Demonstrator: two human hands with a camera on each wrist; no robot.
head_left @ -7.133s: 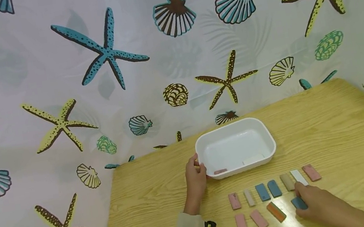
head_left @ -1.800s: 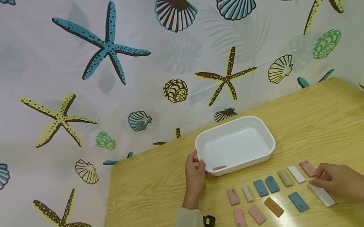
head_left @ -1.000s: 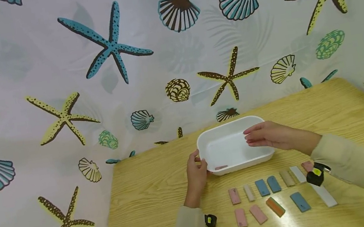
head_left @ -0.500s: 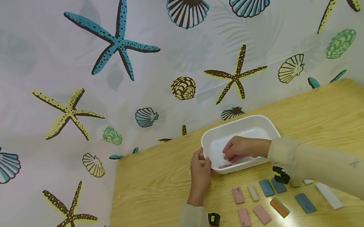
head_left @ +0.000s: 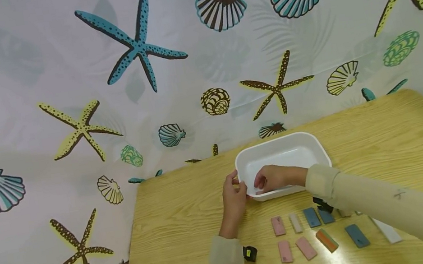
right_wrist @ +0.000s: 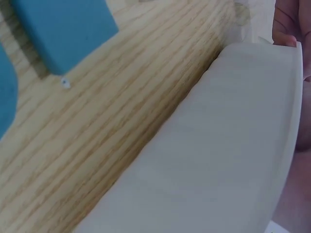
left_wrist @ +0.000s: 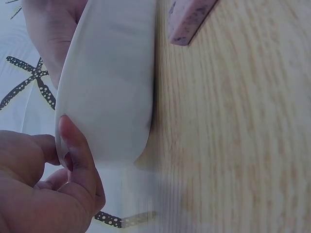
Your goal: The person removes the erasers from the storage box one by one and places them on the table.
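Observation:
A white plastic tub (head_left: 278, 141) stands on the table. My left hand (head_left: 235, 199) grips its near left corner, thumb outside the rim in the left wrist view. Inside the tub my right hand (head_left: 277, 177) reaches down with bent fingers at a pink eraser (head_left: 260, 192) in that same corner. The fingertips are partly hidden, so I cannot tell whether they pinch it. In the right wrist view the tub wall (right_wrist: 209, 145) hides most of the right hand.
Erasers lie in two rows before the tub: pink (head_left: 278, 225), cream (head_left: 295, 223), blue (head_left: 312, 217), more pink (head_left: 285, 251), orange-green (head_left: 327, 240), blue (head_left: 357, 235), long white (head_left: 387, 230). My right sleeve (head_left: 384, 188) covers some. A patterned cloth (head_left: 174, 101) hangs behind the table.
The right hand has set down a blue eraser, then the long white eraser, on the table. It has since moved left into the tub's near left corner. The left hand keeps its grip.

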